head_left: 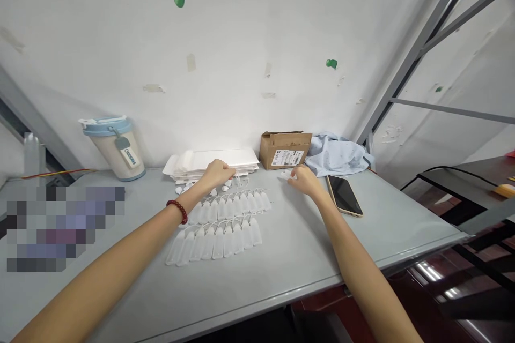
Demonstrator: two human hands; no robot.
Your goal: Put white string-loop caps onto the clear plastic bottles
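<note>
My left hand [218, 174], its fingers pinched together, is over small white pieces [214, 192] in front of a stack of flat white cardboard [229, 158]. White cord loops [242, 181] show at its fingertips; whether it grips them I cannot make out. My right hand [304, 180] is closed in a pinch in front of the brown box, with a small translucent whitish piece [285, 174] at its fingertips. Between my arms lie two rows of translucent white tag-like sleeves with white cord loops, a back row [243, 204] and a front row [228, 240].
A brown cardboard box [285, 151] and a crumpled light blue cloth [338, 154] sit against the wall. A phone [345, 195] lies right of my right hand. A blue-lidded tumbler [116, 150] stands at the left. A blurred patch covers the table's left side. Metal frame bars rise at both sides.
</note>
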